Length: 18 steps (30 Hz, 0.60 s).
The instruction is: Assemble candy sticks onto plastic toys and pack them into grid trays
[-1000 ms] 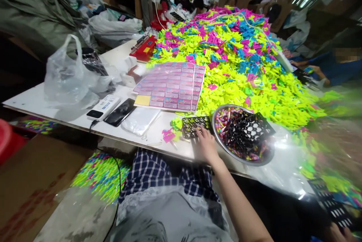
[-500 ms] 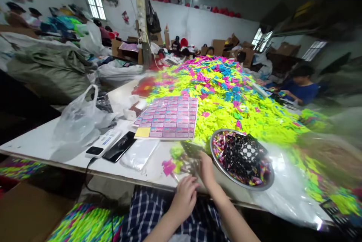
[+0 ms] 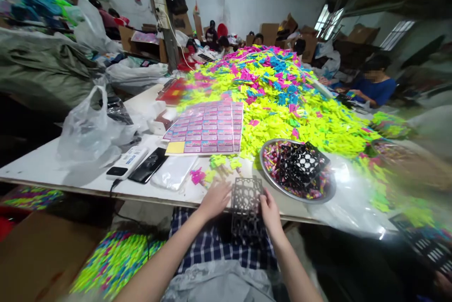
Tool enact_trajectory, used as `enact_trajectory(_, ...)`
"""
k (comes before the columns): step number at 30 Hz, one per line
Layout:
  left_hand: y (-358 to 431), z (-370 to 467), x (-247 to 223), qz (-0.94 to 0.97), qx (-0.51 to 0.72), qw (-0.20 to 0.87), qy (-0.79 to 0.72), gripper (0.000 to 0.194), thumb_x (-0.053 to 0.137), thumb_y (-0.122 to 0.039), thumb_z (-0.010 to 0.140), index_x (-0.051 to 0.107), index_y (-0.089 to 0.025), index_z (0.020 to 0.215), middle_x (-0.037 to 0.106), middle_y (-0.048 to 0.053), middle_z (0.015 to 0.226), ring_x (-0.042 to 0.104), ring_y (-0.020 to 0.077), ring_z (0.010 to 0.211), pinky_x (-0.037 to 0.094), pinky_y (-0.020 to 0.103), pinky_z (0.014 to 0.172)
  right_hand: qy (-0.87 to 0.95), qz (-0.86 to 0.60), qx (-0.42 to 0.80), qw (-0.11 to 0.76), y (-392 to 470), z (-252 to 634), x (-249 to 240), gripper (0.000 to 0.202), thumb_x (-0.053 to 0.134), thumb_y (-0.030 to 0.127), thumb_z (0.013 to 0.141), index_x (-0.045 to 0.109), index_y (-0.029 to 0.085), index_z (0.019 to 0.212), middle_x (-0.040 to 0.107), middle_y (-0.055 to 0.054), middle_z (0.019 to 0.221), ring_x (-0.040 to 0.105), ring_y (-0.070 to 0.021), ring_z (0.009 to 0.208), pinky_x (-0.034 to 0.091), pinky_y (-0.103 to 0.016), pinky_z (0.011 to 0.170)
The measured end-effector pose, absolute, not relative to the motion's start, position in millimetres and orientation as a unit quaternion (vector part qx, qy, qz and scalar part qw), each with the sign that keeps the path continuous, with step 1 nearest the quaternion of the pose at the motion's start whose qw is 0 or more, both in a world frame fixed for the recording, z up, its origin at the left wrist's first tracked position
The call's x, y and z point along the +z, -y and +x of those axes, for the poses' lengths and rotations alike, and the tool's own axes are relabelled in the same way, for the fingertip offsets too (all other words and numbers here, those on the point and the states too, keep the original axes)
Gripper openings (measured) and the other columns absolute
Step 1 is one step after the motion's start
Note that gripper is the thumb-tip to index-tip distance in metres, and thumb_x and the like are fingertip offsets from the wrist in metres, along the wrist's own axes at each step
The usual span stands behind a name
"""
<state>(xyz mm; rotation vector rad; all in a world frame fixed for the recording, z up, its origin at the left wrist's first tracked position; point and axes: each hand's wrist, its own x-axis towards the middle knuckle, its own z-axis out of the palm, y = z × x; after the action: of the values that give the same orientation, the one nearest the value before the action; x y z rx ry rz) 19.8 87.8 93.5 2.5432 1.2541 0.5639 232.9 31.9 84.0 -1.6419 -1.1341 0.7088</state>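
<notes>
Near the table's front edge, my right hand (image 3: 270, 208) grips the right side of a black perforated plastic piece (image 3: 247, 201), which hangs partly over my lap. On its left, my left hand (image 3: 216, 198) has its fingers spread at the plate's edge, over small yellow and pink plastic pieces (image 3: 197, 176). A metal bowl (image 3: 334, 194) to the right holds small colourful items, with more black perforated pieces (image 3: 303, 165) on top. Behind my hands lie printed pink label sheets (image 3: 208, 128).
A large heap of yellow, pink and blue pieces (image 3: 289, 104) covers the table's back. At left are a plastic bag (image 3: 86, 128), a power bank (image 3: 129, 162) and a phone (image 3: 148, 165). A person in blue (image 3: 379, 88) sits at right.
The black perforated piece has turned flat towards the camera and come nearer the front edge. My hands have moved apart, and my left hand's fingers have spread. The view has tilted down.
</notes>
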Motion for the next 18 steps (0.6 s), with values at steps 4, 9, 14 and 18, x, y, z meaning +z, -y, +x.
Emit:
enact_trajectory(4, -64.4, 15.9, 90.5, 0.819, 0.299, 0.161, -0.462, 0.03, 0.035, -0.019, 0.084, 0.056, -0.021, 0.106, 0.057, 0.005, 0.117, 0.041, 0.0198, 0.118, 0.019, 0.048, 0.106, 0.504, -0.687, 0.289, 0.437, -41.4, 237.9, 68.8, 0.055, 0.04, 0.033, 0.079, 0.039, 0.009, 0.128, 0.055, -0.014, 0.116, 0.051, -0.0251, 0.108, 0.043, -0.041, 0.089)
enact_trajectory(9, 1.8, 34.2, 68.6, 0.758, 0.357, 0.198, -0.509, 0.03, 0.032, -0.021, 0.086, 0.056, -0.021, 0.104, 0.059, 0.008, 0.108, 0.049, 0.0204, 0.107, 0.035, 0.045, 0.095, 0.565, -0.714, 0.191, 0.368, -35.7, 240.3, 88.5, 0.054, 0.046, 0.028, 0.076, 0.044, 0.009, 0.126, 0.037, -0.018, 0.134, 0.032, -0.0366, 0.122, 0.025, -0.056, 0.098)
enact_trajectory(14, 59.7, 44.6, 47.4, 0.677, 0.384, 0.334, -0.532, 0.028, 0.035, -0.026, 0.086, 0.059, -0.023, 0.101, 0.059, 0.009, 0.106, 0.051, 0.0206, 0.105, 0.039, 0.04, 0.094, 0.679, -0.618, 0.175, 0.355, -46.8, 223.9, 114.6, 0.036, 0.044, 0.026, 0.08, 0.055, 0.019, 0.113, 0.039, -0.011, 0.134, 0.035, -0.0267, 0.122, 0.031, -0.043, 0.099)
enact_trajectory(18, 74.6, 28.9, 22.4, 0.622, 0.406, 0.444, -0.501, 0.029, 0.038, -0.035, 0.085, 0.062, -0.022, 0.094, 0.061, 0.009, 0.098, 0.057, 0.019, 0.091, 0.045, 0.033, 0.084, 0.679, -0.604, 0.199, 0.367, -106.5, 200.4, 121.8, 0.04, 0.047, 0.022, 0.076, 0.053, 0.019, 0.115, 0.047, -0.009, 0.127, 0.04, -0.0221, 0.119, 0.031, -0.037, 0.1)
